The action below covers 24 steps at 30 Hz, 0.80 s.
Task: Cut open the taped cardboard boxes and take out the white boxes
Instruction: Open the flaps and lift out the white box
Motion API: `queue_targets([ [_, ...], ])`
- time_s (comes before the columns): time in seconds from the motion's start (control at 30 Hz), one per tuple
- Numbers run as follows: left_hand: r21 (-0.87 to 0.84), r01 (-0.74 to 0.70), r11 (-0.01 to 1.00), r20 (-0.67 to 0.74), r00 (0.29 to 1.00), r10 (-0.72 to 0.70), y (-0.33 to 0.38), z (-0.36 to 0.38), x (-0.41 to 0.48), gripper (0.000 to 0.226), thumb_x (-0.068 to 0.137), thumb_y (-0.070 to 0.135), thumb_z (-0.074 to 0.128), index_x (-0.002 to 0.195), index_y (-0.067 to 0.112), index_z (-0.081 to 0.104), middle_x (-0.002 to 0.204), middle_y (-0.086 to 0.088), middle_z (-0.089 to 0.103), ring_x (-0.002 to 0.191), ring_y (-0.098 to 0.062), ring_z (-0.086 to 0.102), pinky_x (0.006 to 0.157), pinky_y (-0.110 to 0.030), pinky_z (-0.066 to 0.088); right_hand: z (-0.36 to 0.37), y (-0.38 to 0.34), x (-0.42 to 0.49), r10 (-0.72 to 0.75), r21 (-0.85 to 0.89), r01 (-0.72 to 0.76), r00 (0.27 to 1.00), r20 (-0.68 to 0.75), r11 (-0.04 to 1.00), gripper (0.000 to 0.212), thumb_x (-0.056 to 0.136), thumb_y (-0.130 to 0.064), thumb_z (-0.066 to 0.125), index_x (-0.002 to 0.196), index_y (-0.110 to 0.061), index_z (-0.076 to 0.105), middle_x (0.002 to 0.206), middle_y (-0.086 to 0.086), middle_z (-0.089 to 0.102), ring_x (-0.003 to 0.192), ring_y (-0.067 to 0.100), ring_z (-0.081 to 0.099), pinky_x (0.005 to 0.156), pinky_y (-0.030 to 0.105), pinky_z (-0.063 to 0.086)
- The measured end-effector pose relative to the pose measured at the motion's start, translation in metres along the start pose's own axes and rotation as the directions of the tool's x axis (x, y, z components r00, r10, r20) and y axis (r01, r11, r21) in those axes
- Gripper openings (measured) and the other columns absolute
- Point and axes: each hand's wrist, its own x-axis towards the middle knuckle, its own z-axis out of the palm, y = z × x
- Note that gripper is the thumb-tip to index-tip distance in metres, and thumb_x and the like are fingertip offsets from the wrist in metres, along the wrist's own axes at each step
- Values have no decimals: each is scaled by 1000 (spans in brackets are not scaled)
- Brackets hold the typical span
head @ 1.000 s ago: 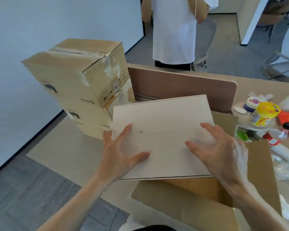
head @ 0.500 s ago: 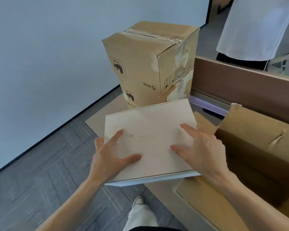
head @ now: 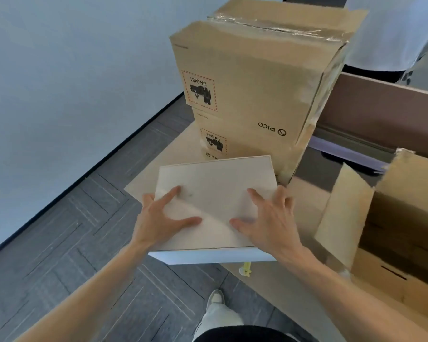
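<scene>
I carry a flat white box in the air in front of me. My left hand grips its left edge, thumb and forefinger spread on the lid. At the right edge my right hand grips it the same way. Just beyond the white box stand two stacked cardboard boxes; clear tape runs over the top one, and the lower one is partly hidden. To the right is an opened cardboard box with its flaps up.
A flat cardboard sheet lies on the grey carpet under the stack. A small yellow object shows below the white box. A brown partition stands behind, with a person in a white shirt beyond it. The wall is at left.
I have turned left and carried the white box out from over the opened carton, lowering it toward the floor beside the stacked boxes. Both hands keep the same hold.
</scene>
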Motion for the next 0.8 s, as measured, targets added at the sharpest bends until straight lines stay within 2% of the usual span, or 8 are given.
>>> queue_targets([
  [0.13, 40, -75, 996, 80, 994, 72, -28, -11, 63, 106, 51, 74, 74, 147, 46, 39, 128, -1, 31, 129, -30, 40, 110, -47, 36, 39, -33, 26, 115, 32, -114, 993, -40, 993, 79, 78, -63, 63, 144, -30, 36, 134, 15, 23, 114, 36, 31, 99, 44, 38],
  [0.23, 58, -135, 989, 135, 983, 126, -46, -12, 104, 107, 49, 78, 75, 146, 46, 42, 124, 4, 27, 132, -28, 35, 112, -50, 34, 67, -47, 40, 214, 108, -211, 977, -21, 972, 78, 80, -58, 66, 145, -32, 33, 137, 15, 19, 116, 34, 27, 100, 44, 37],
  [0.3, 45, -160, 986, 152, 977, 152, -57, -9, 126, 111, 43, 86, 72, 143, 47, 45, 127, 3, 30, 130, -27, 38, 112, -52, 37, 87, -52, 48, 273, 153, -267, 962, -21, 952, 77, 80, -56, 67, 145, -33, 33, 136, 14, 19, 115, 33, 26, 98, 43, 36],
  [0.4, 60, -185, 981, 242, 956, 165, -69, -1, 152, 108, 43, 82, 74, 142, 48, 45, 136, -1, 29, 128, -31, 45, 112, -51, 38, 111, -53, 57, 333, 194, -318, 942, -47, 928, 77, 79, -55, 67, 145, -33, 35, 136, 16, 22, 112, 35, 31, 97, 44, 38],
  [0.57, 95, -265, 959, 328, 918, 221, -88, 11, 170, 105, 46, 85, 73, 140, 48, 47, 148, -5, 23, 124, -31, 50, 111, -46, 39, 140, -53, 61, 387, 183, -373, 921, -46, 909, 75, 80, -55, 67, 145, -35, 36, 135, 15, 20, 108, 35, 33, 90, 44, 42],
  [0.63, 97, -297, 950, 311, 916, 255, -93, 12, 176, 99, 51, 77, 78, 140, 46, 49, 151, -6, 22, 123, -30, 53, 109, -45, 40, 148, -56, 63, 392, 167, -380, 919, -41, 910, 77, 81, -57, 66, 146, -35, 33, 138, 16, 17, 109, 36, 32, 89, 44, 42],
  [0.73, 107, -317, 942, 304, 913, 273, -97, 6, 188, 91, 59, 65, 82, 141, 44, 49, 156, -6, 19, 132, -31, 46, 110, -46, 37, 154, -66, 68, 395, 153, -387, 918, -28, 909, 80, 81, -58, 65, 148, -35, 29, 143, 20, 12, 114, 37, 30, 94, 45, 42],
  [0.8, 124, -311, 942, 344, 904, 253, -98, 0, 196, 100, 51, 80, 72, 142, 47, 46, 159, -6, 13, 141, -31, 37, 113, -46, 33, 155, -73, 73, 391, 164, -383, 920, -21, 909, 81, 81, -58, 65, 149, -34, 27, 145, 21, 9, 119, 39, 27, 98, 47, 40],
])
